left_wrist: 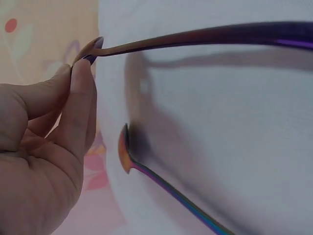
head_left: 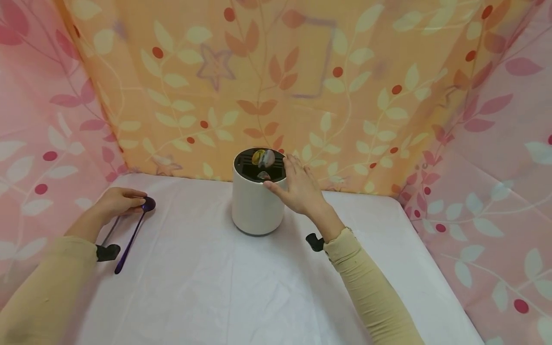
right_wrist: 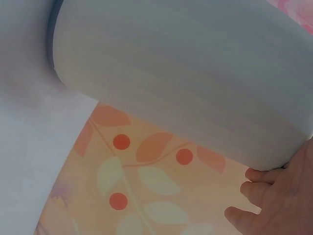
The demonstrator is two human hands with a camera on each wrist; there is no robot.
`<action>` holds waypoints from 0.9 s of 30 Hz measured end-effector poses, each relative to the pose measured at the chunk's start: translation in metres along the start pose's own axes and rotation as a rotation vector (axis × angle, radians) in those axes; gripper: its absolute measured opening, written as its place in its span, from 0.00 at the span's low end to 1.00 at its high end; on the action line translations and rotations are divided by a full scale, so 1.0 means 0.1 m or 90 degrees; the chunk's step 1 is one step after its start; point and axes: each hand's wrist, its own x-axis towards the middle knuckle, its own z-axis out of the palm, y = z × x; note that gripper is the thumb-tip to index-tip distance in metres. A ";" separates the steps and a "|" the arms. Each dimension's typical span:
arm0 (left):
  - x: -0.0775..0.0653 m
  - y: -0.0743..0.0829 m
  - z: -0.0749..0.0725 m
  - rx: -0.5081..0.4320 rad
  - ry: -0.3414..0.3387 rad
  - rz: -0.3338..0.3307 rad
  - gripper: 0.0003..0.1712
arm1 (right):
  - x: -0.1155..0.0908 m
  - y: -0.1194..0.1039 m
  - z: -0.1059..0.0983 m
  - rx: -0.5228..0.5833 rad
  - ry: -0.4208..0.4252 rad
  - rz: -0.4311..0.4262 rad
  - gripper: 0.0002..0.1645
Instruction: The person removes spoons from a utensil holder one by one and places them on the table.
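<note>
The white canister (head_left: 258, 208) stands upright on the table (head_left: 267, 287), near its far edge, its black top (head_left: 246, 171) facing up. Rounded shiny pieces (head_left: 267, 159) rise from that top, one yellowish, another silvery; they may be spoon heads, but they are too small and blurred to be sure. At the canister's right side, the right hand (head_left: 298, 189) lies against the upper wall and rim, its fingers fairly straight and a little apart, the thumb reaching along the front of the rim; it touches the canister without gripping it. Well to the canister's left, the left hand (head_left: 117, 202) pinches a purple spoon (head_left: 133, 238) by its bowl, between thumb and fingertips, so the handle slants toward the near side, raised off the table. A second spoon (left_wrist: 173, 192) lies on the table just beside that one, also left of the canister. Behind the canister hangs an orange leaf-patterned cloth (head_left: 267, 62); pink cloths (head_left: 487, 182) hang to its left and right.
</note>
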 end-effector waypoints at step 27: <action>0.04 -0.21 0.10 0.264 0.179 0.066 0.21 | 0.00 -0.01 0.00 0.010 0.001 0.010 0.66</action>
